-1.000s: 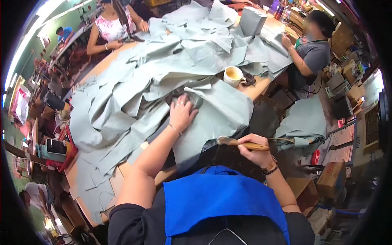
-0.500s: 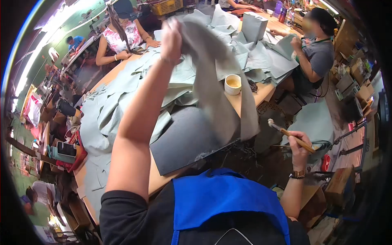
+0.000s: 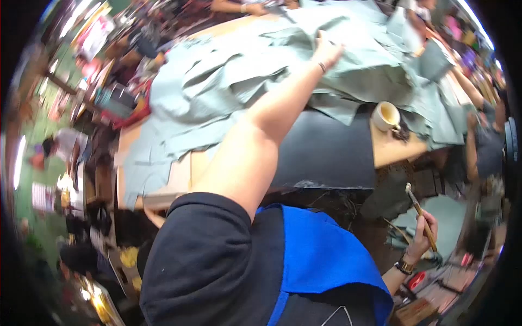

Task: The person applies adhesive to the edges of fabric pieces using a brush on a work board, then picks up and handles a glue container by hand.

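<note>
My left hand (image 3: 328,51) reaches far across the table onto a heap of pale grey-green sheets (image 3: 217,98), which look like leather. Its fingers are slightly blurred but appear stretched and apart over the sheets. Low on the right, my right hand (image 3: 425,234) grips the wooden handle of a brush (image 3: 417,207), its pale tip pointing up. Between the heap and my blue apron lies a dark flat board (image 3: 326,149) at the table edge. A white cup (image 3: 385,117) with yellowish contents stands right of the board.
More grey-green sheets (image 3: 448,217) lie stacked low on the right, beyond my right hand. Another person's arm (image 3: 234,6) rests at the far table edge; a second person (image 3: 484,136) is at the right. The wooden table edge (image 3: 399,152) runs past the cup.
The long grey sheet that hung from my raised left hand is no longer in it. That hand has moved onto the heap. My view has turned left; the brush stays in my right hand.
</note>
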The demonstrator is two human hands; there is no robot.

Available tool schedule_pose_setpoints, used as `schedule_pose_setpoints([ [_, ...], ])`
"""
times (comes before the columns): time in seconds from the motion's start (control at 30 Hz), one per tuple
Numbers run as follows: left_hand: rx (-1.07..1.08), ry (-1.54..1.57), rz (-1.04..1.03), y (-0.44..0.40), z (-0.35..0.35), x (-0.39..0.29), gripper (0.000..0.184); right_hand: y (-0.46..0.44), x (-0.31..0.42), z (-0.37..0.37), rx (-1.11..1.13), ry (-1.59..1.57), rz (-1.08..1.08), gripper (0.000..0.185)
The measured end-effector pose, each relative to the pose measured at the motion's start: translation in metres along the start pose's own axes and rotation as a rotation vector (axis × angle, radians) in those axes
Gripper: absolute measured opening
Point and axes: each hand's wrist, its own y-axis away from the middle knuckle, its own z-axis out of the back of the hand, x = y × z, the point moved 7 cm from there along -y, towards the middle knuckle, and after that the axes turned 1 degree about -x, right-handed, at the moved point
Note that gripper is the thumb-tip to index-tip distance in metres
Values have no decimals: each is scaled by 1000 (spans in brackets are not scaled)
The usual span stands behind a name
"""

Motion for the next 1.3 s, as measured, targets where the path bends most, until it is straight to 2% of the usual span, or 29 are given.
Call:
schedule_pose_setpoints([
  [0.03, 5, -235, -150, 20, 8, 8, 80, -3, 3, -5, 17, -21, 5, 16],
  [0.1, 202, -95, -345, 104, 46, -12, 73, -12, 9, -19, 58, -44, 7, 16],
  [0.17, 265, -226, -458, 170, 87, 4, 62, -18, 15, -33, 106, -45, 0, 16],
  [0.23, 203, -591, -435, 227, 149, 15, 56, -27, 15, -52, 143, -64, 21, 16],
  [0.3, 1, -756, -313, 261, 228, 49, 54, -34, 31, -72, 175, -53, 64, 15],
  [0.37, -324, -988, -192, 298, 322, 99, 52, -43, 36, -92, 241, -61, 115, 16],
  [0.4, -398, -994, 16, 318, 370, 124, 54, -47, 38, -103, 272, -60, 144, 16],
  [0.5, -675, -1292, 307, 378, 477, 154, 61, -50, 61, -135, 337, -94, 224, 15],
  [0.57, -968, -1278, 584, 406, 533, 176, 64, -48, 77, -152, 375, -60, 282, 15],
  [0.67, -953, -1245, 899, 415, 570, 204, 64, -45, 86, -174, 433, -69, 268, 14],
  [0.77, -783, -1092, 1071, 404, 582, 205, 60, -42, 95, -183, 451, -90, 266, 14],
  [0.87, -954, -854, 996, 404, 603, 216, 47, -37, 101, -184, 427, -130, 281, 17],
  [0.97, -1467, -511, 257, 397, 629, 217, 37, -38, 92, -171, 385, -117, 217, 23],
  [1.03, -1468, -418, 47, 379, 622, 172, 32, -38, 75, -159, 304, -142, 105, 27],
  [1.07, -1426, -355, -87, 364, 595, 124, 32, -39, 66, -153, 265, -131, 108, 30],
  [1.1, -1322, -451, -251, 350, 579, 94, 31, -38, 65, -147, 221, -112, 83, 31],
  [1.17, -1138, -437, -331, 318, 534, 42, 28, -40, 63, -134, 123, -66, 35, 32],
  [1.2, -1022, -439, -333, 301, 501, 13, 25, -43, 52, -129, 150, -142, 63, 35],
  [1.23, -898, -434, -336, 284, 466, -2, 21, -44, 53, -131, 172, -275, 60, 36],
  [1.27, -770, -503, -407, 268, 430, 2, 27, -43, 64, -131, 157, -237, 73, 35],
  [1.3, -606, -930, -815, 267, 372, -27, 37, -42, 75, -131, 139, -195, 83, 34],
])
